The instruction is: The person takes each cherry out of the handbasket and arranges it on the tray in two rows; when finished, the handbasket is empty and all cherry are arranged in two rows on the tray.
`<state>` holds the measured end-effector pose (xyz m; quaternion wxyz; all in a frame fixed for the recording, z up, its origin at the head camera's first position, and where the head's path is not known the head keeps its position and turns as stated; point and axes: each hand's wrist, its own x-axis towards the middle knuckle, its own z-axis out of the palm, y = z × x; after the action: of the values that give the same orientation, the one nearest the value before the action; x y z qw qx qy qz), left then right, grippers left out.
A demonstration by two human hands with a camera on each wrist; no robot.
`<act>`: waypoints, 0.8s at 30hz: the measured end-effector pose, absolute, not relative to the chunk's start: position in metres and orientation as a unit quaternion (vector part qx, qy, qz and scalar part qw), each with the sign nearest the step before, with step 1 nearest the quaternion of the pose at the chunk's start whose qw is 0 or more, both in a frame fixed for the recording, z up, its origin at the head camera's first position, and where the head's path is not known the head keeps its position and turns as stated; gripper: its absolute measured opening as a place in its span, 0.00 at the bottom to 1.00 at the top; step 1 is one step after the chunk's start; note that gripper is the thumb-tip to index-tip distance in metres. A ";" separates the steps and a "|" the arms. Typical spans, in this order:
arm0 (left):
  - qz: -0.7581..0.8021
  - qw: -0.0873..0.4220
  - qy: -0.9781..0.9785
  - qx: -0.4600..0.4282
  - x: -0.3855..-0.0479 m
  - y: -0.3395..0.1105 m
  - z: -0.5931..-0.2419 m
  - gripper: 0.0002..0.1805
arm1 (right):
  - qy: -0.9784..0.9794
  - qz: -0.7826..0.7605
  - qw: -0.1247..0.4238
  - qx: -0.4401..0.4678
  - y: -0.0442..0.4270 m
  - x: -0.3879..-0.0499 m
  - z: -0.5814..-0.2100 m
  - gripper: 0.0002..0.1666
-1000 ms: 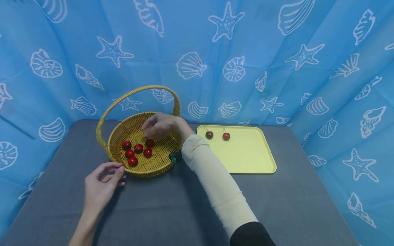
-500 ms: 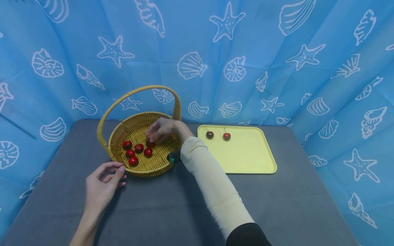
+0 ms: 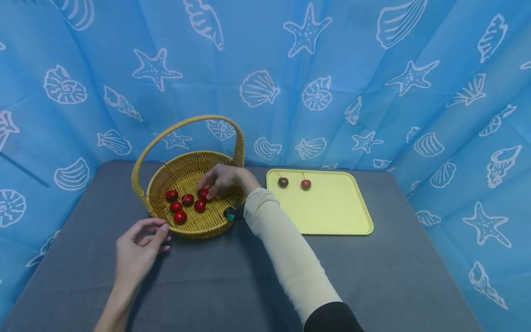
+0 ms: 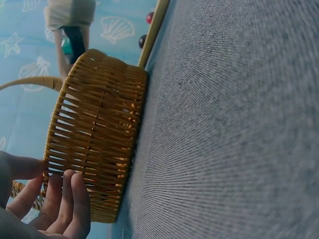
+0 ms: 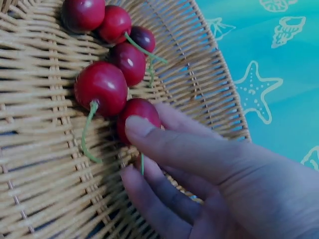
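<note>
A yellow wicker basket (image 3: 217, 213) with a tall arched handle holds several red cherries (image 5: 101, 88). In the head view my right hand (image 3: 225, 179) reaches down inside it. Thumb and index finger pinch one cherry (image 5: 141, 110), which still lies among the others with its green stem hanging below, as the right wrist view shows. At the basket's near left rim, my left hand (image 3: 138, 249) grips the edge, thumb on the rim and fingers against the outer wall (image 4: 94, 124).
Right of the basket lies a yellow tray (image 3: 332, 207) with two dark red cherries, one (image 3: 283, 182) left of the other (image 3: 305, 184). Grey cloth (image 3: 232, 286) covers the table. A blue shell-patterned curtain (image 3: 274, 46) hangs behind.
My right hand has come down in the basket and its thumb and index finger have closed around a cherry. The left hand stays on the rim.
</note>
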<state>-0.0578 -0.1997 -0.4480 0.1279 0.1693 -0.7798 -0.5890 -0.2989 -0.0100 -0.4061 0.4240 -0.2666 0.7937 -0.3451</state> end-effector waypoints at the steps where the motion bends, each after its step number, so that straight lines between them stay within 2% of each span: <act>1: -0.588 0.128 -0.780 0.170 -0.058 -0.200 -0.448 0.13 | 0.796 -0.341 0.421 -0.271 -0.010 -0.299 -0.407 0.23; 11: -0.587 0.129 -0.781 0.170 -0.058 -0.200 -0.449 0.13 | 0.806 -0.311 0.413 -0.288 -0.011 -0.300 -0.407 0.22; 24: -0.586 0.131 -0.784 0.158 -0.056 -0.200 -0.449 0.14 | 0.782 -0.329 0.407 -0.337 0.008 -0.305 -0.371 0.23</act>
<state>-0.0559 -0.2002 -0.4485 0.1309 0.1581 -0.7839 -0.5860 -0.3048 0.0078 -0.3712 0.4074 -0.3372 0.7822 -0.3293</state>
